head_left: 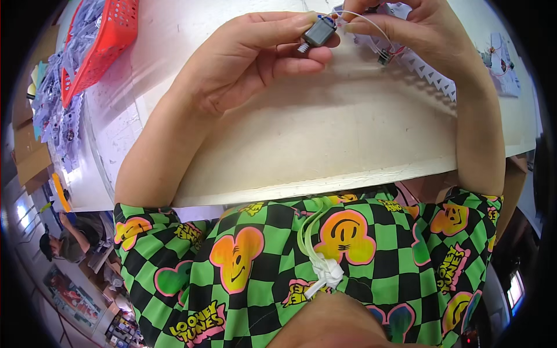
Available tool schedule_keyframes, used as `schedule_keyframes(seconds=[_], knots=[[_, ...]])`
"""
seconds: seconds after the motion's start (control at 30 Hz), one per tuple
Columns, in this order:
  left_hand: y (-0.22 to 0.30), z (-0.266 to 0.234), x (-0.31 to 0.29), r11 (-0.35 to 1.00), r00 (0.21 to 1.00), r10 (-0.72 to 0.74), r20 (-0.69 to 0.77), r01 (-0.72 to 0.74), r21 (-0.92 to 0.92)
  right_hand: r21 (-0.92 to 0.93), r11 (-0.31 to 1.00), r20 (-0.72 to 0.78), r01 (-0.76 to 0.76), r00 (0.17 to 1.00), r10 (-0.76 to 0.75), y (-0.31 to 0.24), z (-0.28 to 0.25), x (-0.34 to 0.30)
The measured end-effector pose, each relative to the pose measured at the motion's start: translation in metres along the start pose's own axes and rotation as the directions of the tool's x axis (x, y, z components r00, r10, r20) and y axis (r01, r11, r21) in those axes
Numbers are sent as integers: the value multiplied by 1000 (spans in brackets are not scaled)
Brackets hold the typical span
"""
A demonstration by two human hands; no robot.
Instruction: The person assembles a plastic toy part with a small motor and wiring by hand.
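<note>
At the far middle of the table, my left hand [267, 46] pinches a small electric motor [319, 32] between thumb and fingers. The motor has a dark grey metal body, a blue end and a pale worm gear [303, 47] on its shaft. Closed at the motor's wired end is my right hand [406, 26]; its fingertips meet at the top edge, where a thin white wire [371, 19] loops out. Below that hand, red and white wires run to a small dark component [383, 56]. What exactly the right fingertips grip is too small to tell.
A white strip with a toothed edge [432, 75] lies under my right hand. On the left, a red perforated basket [104, 49] holds many greyish parts, with more heaped beside it [65, 124]. Wired parts [503, 66] rest at the far right. Another person [67, 240] is at lower left.
</note>
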State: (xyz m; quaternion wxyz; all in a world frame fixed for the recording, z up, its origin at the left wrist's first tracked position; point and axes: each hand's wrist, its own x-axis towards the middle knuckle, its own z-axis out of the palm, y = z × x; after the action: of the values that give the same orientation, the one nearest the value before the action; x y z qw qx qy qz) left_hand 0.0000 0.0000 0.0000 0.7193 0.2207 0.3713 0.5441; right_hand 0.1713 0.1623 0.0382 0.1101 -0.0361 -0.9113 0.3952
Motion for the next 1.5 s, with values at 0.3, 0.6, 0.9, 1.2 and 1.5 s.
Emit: schedule_keyframes(seconds=[0.3,0.6,0.9,1.2,1.5], knots=[[-1,4,-3,996,999,-10,-45,14,90,107,994,-66,34,997,-27,-4,14,0],[-1,8,-2,998,992,-61,-109,62,8,381,884,123,-270,963,241,-2,7,0],[6,17,-5,991,976,-108,-188,92,-95,143,970,-57,195,980,-189,14,4,1],[1,0,-2,1000,999,14,-48,-14,-7,90,971,-67,221,974,-215,8,2,2],[2,7,-3,996,994,13,-112,-3,94,98,986,-40,137,990,-134,12,3,2]])
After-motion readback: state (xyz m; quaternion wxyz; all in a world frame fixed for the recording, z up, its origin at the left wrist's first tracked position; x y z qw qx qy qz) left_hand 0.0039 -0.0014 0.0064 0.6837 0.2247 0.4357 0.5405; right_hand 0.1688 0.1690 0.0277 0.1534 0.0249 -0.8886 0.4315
